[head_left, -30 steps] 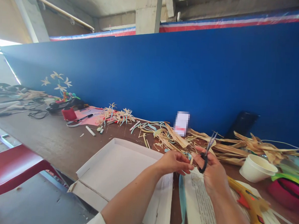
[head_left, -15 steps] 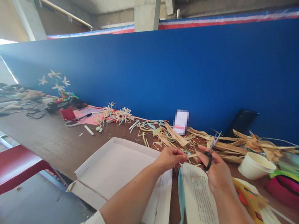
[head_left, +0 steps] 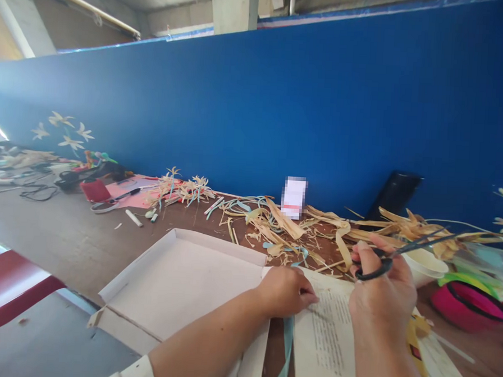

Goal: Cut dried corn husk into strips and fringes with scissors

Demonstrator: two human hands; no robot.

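My right hand (head_left: 384, 282) is closed around the black handles of a pair of scissors (head_left: 376, 269), whose blades point off to the right. My left hand (head_left: 286, 291) rests over the upper left part of a printed sheet of paper (head_left: 326, 333), its fingers curled and pressed together. Whatever is between those fingers is hidden. Just beyond both hands lie dry husk strips (head_left: 287, 224) and small cut scraps. A pale blue ribbon (head_left: 287, 348) runs down beside the sheet, left of it.
An open white cardboard box (head_left: 192, 275) lies left of my hands. To the right are a white paper cup (head_left: 426, 268), a pink pouch (head_left: 468, 307) and a partly covered yellow glue gun (head_left: 416, 343). Husk flowers (head_left: 192, 188) lie farther back. A blue partition (head_left: 247, 109) stands behind.
My hands have moved apart and nearer to me; the husk strip between them is out of sight. The scissors have swung from pointing up to pointing right. The view has shifted slightly.
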